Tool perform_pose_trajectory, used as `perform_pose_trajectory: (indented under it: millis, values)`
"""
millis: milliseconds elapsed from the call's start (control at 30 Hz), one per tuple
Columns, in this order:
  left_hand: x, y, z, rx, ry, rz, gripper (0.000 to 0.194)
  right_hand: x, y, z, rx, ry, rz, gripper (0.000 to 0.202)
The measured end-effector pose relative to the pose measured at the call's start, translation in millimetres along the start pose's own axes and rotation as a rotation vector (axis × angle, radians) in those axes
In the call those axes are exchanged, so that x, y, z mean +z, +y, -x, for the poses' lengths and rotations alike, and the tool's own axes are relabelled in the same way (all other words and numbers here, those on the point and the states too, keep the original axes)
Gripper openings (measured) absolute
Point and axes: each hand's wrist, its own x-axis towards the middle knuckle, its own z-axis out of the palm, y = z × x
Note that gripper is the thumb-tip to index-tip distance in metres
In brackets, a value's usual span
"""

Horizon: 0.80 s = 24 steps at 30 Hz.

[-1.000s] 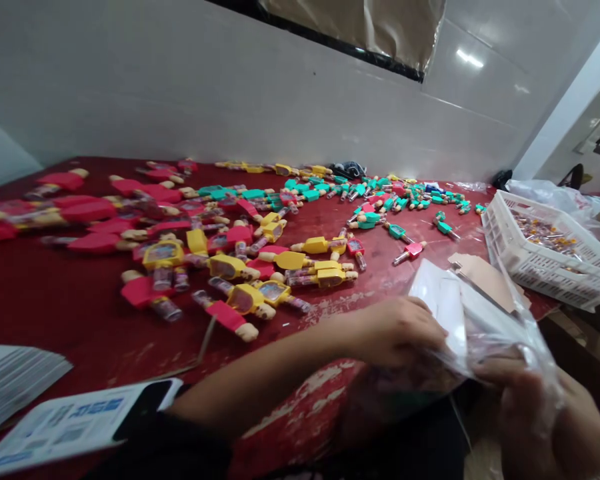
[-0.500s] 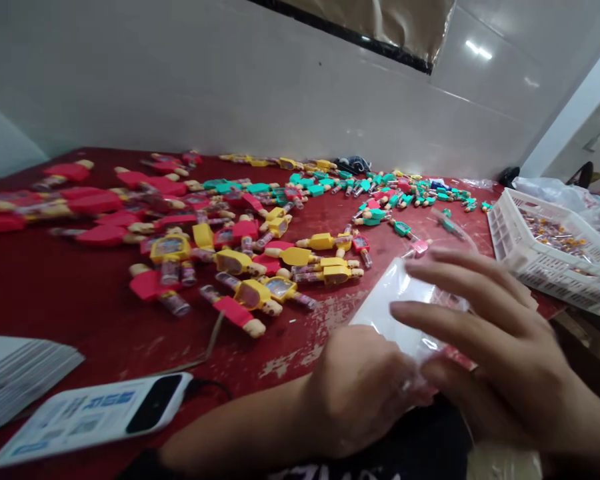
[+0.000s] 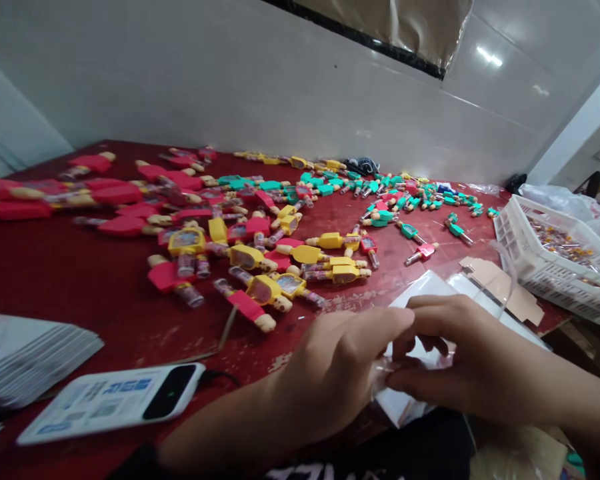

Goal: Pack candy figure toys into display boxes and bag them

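Observation:
My left hand (image 3: 335, 373) is closed on a clear plastic bag (image 3: 380, 377) at the lower middle. My right hand (image 3: 460, 360) meets it from the right, its fingers curled and pinching the same bag. A white card (image 3: 397, 403) shows below the fingers, partly inside the clear film. Behind my hands, more white sheets (image 3: 425, 285) lie on the red table (image 3: 145, 327). Red, yellow and green plastic toys with small tubes, such as a yellow one (image 3: 263, 291), are spread beyond.
A white crate (image 3: 545, 267) of small wrapped items stands at the right, with flat brown cardboard (image 3: 505, 287) beside it. At the lower left are a white device (image 3: 115, 400) with a cable and a stack of cards (image 3: 45, 360).
My right hand has come down and its spread fingers have curled in against my left hand. The white card has tilted down below the hands. The view has shifted slightly.

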Motion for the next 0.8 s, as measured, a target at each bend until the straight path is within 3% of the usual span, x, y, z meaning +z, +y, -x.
perform_pose_trajectory:
  millis: [67, 233, 300, 400, 500, 567, 733, 800]
  values:
    - [1.5, -1, -2, 0.071, -0.003, -0.118, 0.038, 2, -5, 4, -0.175, 0.001, 0.205, 0.006]
    - [-5.8, 10, -13, 0.07, -0.051, -0.339, 0.027, 8, -7, 15, -0.501, 0.05, 0.654, 0.025]
    - [-7.9, 16, -16, 0.09, -0.049, -0.398, 0.028, 11, -6, 19, -0.52, 0.111, 0.648, 0.027]
    - [-5.9, 22, -17, 0.157, -0.036, -0.469, 0.023, 11, -4, 23, -0.384, 0.2, 0.488, 0.018]
    - [-0.6, 21, -17, 0.188, -0.015, -0.484, 0.02, 7, -3, 21, -0.267, 0.174, 0.363, 0.011]
    - [2.0, 20, -18, 0.188, -0.02, -0.482, 0.023, 6, -2, 18, -0.302, 0.124, 0.406, 0.017]
    - [-0.5, 12, -21, 0.187, -0.064, -0.528, 0.034, 13, -4, 25, -0.562, 0.123, 0.622, 0.024]
    - [-6.4, 5, -22, 0.2, -0.065, -0.555, 0.03, 6, 4, 42, -0.525, 0.086, 0.6, 0.019]
